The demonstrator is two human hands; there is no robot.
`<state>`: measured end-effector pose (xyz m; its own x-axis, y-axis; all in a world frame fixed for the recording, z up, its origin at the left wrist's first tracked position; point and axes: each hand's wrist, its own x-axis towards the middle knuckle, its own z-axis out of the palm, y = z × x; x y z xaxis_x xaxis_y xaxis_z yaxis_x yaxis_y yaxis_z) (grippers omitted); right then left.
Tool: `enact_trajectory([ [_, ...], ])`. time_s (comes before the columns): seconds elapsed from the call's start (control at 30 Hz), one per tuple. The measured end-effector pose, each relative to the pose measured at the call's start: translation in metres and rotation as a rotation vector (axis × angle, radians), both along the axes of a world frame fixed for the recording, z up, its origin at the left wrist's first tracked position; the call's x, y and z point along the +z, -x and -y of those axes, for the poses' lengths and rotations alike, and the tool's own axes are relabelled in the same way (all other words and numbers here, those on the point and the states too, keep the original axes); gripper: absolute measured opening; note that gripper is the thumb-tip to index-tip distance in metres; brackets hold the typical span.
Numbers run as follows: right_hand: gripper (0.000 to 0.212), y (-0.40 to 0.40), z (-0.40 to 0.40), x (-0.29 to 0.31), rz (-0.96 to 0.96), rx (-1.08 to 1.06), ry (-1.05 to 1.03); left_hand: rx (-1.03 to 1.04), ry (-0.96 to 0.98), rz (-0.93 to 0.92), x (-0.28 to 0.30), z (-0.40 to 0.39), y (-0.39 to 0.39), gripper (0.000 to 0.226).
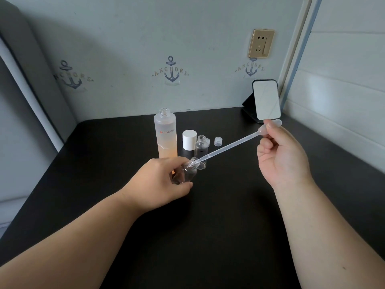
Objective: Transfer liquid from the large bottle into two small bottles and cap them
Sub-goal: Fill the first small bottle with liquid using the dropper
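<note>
Two bare forearms reach in from the bottom edge over a black tabletop. The left hand grips a small clear bottle, fingers and thumb curled round its body, holding it tilted with its open neck pointing up and to the right, just above the table. The right hand is raised higher and pinches the bulb of a translucent plastic pipette between thumb and fingertips; the pipette slants down to the left, and its thin tip sits inside the neck of the held bottle.

Behind the left hand stands the large frosted bottle, uncapped, upright, with orange liquid filling roughly its lower part. Just to its right stands its white cap, then a second small clear bottle, upright and open. A small clear cap lies near that bottle, farther right. At the back right corner a phone leans on a dark stand, below a gold wall socket.
</note>
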<state>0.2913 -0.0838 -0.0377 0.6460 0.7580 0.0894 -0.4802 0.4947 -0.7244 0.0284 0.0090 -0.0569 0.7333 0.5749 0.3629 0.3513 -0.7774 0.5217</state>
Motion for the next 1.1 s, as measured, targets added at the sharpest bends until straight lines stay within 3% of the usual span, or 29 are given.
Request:
enact_trajectory([
  [0.23,0.026,0.002,0.002,0.002,0.027,0.008,0.012,0.020,-0.017,-0.014,-0.002,0.000,0.000,0.025],
  [0.5,0.020,0.001,-0.001,-0.001,0.002,0.011,-0.061,0.043,-0.016,-0.029,0.001,0.001,-0.001,0.032],
  [0.67,0.015,-0.003,0.000,-0.001,-0.091,-0.006,-0.097,0.066,0.033,-0.031,0.001,0.000,-0.003,0.019],
  [1.0,0.012,-0.003,-0.002,-0.002,-0.203,-0.002,-0.088,0.066,0.122,-0.067,-0.004,0.000,-0.009,0.035],
  [1.1,0.010,-0.003,-0.002,-0.003,-0.222,0.002,-0.087,0.099,0.104,-0.046,-0.003,-0.001,-0.004,0.060],
])
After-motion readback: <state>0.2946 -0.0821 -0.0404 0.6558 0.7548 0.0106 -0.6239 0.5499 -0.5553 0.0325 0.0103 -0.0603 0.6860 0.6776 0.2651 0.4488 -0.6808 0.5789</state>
